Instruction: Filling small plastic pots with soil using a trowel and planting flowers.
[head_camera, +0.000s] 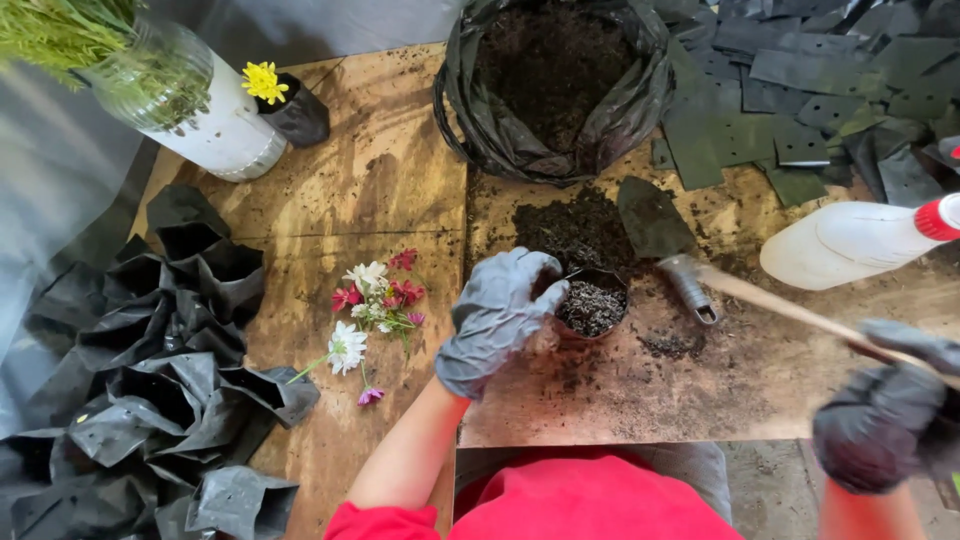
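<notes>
Left hand (497, 318), in a grey glove, is curled around the near-left rim of a small black grow bag (592, 305) and grips it; the bag stands upright on the wooden board (380, 170), just in front of a loose pile of soil (575, 228), and is filled with dark soil nearly to its rim.

Right hand (885, 420), in a dark glove, is clenched around the end of the long wooden handle of a trowel (655, 222). The trowel's blade lies flat on the board beside the soil pile, just beyond and to the right of the small bag; the handle runs from there towards the lower right, blurred.

A large black sack of soil (555, 85) stands open behind the pile. A white plastic bottle (850, 240) with a red cap lies on its side at the right edge, apart from the trowel. Flat black sheets with punched holes (800, 90) are heaped at upper right.

To the left of the held bag lies a small bunch of cut flowers (372, 300), white, red and purple, on the board and untouched. Further left, a heap of empty black grow bags (160, 370). At upper left, a glass jar with green stems (150, 75) lies against a white container, and a single yellow flower (263, 82) sits in a small black bag
</notes>
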